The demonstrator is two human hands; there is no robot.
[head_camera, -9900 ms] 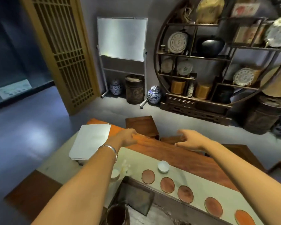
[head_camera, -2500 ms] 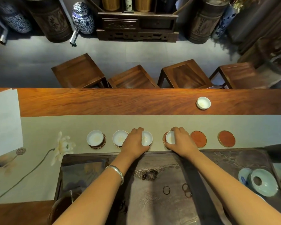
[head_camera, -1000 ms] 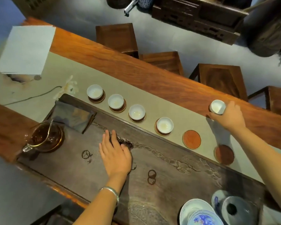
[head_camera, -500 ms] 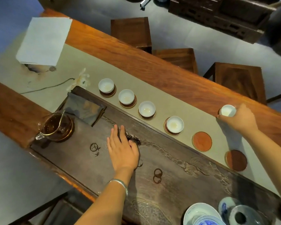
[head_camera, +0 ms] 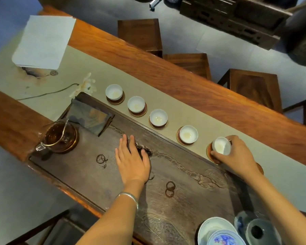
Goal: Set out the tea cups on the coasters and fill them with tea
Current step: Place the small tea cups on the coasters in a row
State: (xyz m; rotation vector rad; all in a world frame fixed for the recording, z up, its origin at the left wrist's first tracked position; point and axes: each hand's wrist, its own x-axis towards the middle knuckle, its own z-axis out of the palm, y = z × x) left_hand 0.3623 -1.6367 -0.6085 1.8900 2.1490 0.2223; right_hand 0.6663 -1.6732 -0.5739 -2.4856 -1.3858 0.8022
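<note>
Over the fifth coaster (head_camera: 212, 157), right hand (head_camera: 237, 154) had its grip around a tilted cup (head_camera: 221, 145).
Left hand (head_camera: 132, 160) lay flat, grip holding nothing, on the tray (head_camera: 184, 200); four cups (head_camera: 158, 117) sat on coasters.

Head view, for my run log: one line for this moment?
right hand: holding fifth cup | over coaster | left hand: flat on tray

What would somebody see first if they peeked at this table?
Probably the row of four white cups on round coasters along the pale runner. Next, the right hand holding a fifth cup, tilted, over the next coaster. The left hand lies flat on the dark tray, with a glass pitcher of brown tea at the tray's left end.
</note>
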